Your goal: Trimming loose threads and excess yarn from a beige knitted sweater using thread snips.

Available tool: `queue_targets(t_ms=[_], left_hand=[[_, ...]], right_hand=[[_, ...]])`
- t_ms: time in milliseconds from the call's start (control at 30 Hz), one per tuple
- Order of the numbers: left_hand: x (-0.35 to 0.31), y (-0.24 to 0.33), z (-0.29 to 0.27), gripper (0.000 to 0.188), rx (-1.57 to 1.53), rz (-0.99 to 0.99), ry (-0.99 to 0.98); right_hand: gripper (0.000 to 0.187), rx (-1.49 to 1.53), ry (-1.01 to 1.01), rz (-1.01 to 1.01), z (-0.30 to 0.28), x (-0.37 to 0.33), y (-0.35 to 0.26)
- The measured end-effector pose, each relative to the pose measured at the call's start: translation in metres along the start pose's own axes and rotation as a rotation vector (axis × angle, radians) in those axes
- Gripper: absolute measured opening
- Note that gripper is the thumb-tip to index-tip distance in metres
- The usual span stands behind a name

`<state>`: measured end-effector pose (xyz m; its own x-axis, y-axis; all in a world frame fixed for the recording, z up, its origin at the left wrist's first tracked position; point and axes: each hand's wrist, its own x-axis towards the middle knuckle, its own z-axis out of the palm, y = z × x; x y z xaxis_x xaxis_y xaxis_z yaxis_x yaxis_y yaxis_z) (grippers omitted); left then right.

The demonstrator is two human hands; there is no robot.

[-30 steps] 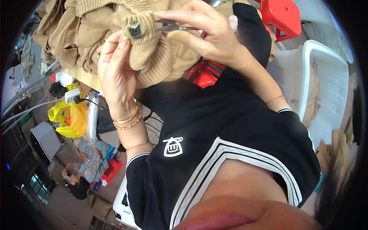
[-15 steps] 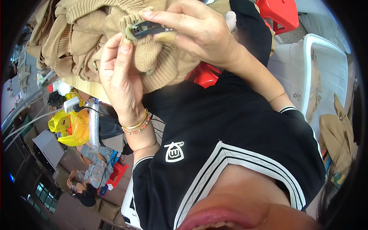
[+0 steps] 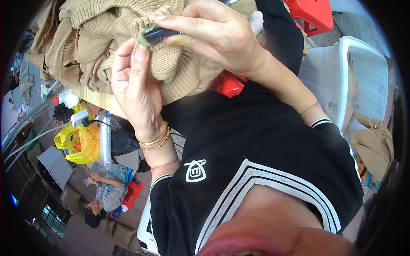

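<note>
A tan ribbed knit garment (image 3: 168, 64) lies bunched at the top of the view. My left hand (image 3: 137, 87), wearing bracelets, pinches the edge of the knit beside a pale green button (image 3: 144, 36) between thumb and forefinger. Against that button rests the tip of small black thread snips (image 3: 161, 35). My right hand (image 3: 224, 36) grips the snips between thumb and fingers, with a yellowish covering on one fingertip. The blades' ends are hidden at the button.
More tan knitwear (image 3: 72, 51) heaps over a wooden tabletop (image 3: 96, 97). A white plastic bin (image 3: 344, 81) with tan cloth stands to the right, a red stool (image 3: 314, 17) behind it. At left are a yellow plastic bag (image 3: 87, 145) and a seated person (image 3: 109, 185).
The snips have turned in my right hand; their two arms, seen apart before, now look like one dark shape. My left hand barely moves. The person at left has shifted their arms.
</note>
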<state>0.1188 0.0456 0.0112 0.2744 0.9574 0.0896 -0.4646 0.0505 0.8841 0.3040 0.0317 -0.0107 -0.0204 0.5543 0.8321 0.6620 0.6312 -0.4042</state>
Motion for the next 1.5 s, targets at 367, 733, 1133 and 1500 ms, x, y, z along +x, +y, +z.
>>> queue_targets(t_ms=[367, 733, 1133, 1500], left_hand=[[0.001, -0.010, 0.013, 0.041, 0.153, 0.190, 0.015], [0.002, -0.013, 0.012, 0.031, 0.296, 0.206, 0.041], [0.013, 0.002, 0.015, 0.045, 0.426, 0.149, -0.063], [0.010, -0.008, 0.015, 0.029, 0.297, 0.100, -0.004]], right_hand=[[0.043, 0.412, -0.227, 0.199, -0.016, 0.015, -0.003], [0.025, 0.639, -0.012, 0.297, 0.022, -0.008, 0.018], [0.022, 1.262, -0.068, 0.803, 0.008, 0.010, 0.006], [0.041, 0.696, -0.139, 0.562, -0.027, 0.010, 0.005]])
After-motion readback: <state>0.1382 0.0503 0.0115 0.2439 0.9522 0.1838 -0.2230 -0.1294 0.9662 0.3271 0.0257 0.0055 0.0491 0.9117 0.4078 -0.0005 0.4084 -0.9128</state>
